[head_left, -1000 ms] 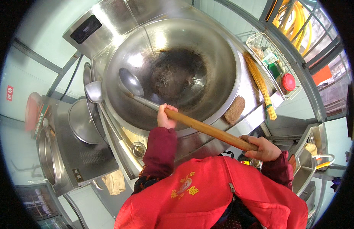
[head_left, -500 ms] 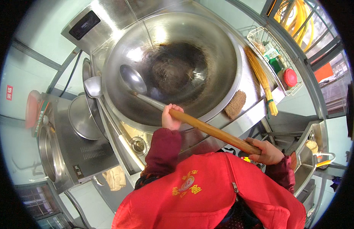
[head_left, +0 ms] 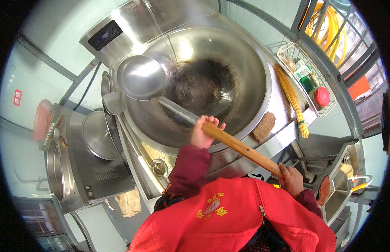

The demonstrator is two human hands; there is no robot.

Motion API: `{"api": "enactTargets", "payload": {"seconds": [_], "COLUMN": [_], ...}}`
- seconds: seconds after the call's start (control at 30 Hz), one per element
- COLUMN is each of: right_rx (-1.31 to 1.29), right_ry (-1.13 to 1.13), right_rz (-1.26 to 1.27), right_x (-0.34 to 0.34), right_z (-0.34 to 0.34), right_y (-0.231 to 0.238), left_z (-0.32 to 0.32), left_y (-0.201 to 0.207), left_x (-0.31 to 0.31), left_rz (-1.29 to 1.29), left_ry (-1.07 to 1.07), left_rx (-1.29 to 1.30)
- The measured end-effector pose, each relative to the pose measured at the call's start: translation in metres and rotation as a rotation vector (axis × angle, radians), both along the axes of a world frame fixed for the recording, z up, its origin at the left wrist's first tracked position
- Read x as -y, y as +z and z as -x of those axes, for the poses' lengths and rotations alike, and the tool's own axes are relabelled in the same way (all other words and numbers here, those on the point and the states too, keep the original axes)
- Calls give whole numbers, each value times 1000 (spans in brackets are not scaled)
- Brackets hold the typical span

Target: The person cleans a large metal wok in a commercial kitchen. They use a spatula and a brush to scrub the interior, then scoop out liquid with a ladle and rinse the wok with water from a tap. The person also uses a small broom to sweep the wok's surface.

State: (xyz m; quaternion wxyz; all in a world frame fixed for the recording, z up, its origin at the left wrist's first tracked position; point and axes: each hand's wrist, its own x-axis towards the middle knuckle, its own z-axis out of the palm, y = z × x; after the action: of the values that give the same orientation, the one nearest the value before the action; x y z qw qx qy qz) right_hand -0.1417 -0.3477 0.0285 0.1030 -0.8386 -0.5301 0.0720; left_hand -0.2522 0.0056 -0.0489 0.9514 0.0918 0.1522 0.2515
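Both my hands are on a large, long-handled ladle. Its round metal bowl is over the left side of a big steel wok, whose bottom is dark and scorched. My left hand closes round the handle where the metal shaft meets the wood. At the lower right, my right hand grips the wooden end, its fingers wrapped over the top. I cannot tell whether the ladle holds anything.
A spatula with a long handle lies left of the wok. On the right are a brown scrubbing pad, a straw brush and a wire basket with jars. A sink stands at the lower right.
The ladle's bowl has risen from inside the wok and moved up and left, looking larger. My hands keep their grip. The whole view has shifted slightly.
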Motion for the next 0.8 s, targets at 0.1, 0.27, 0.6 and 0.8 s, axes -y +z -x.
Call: {"api": "enactTargets", "payload": {"seconds": [0.1, 0.27, 0.6, 0.8], "right_rx": [100, 122, 126, 89], "right_ry": [5, -31, -123, -121], "right_rz": [-92, -102, 38, 77], "right_x": [5, -2, -64, -94], "right_z": [5, 11, 12, 10], "right_y": [-21, -31, -7, 1], "left_z": [-8, -30, -91, -104], "left_y": [-3, -34, -115, -159], "left_x": [-2, -6, -50, -65], "left_rz": [53, 4, 171, 149], "left_ry": [-3, 127, 135, 16], "left_rx": [-134, -386, -503, -524]}}
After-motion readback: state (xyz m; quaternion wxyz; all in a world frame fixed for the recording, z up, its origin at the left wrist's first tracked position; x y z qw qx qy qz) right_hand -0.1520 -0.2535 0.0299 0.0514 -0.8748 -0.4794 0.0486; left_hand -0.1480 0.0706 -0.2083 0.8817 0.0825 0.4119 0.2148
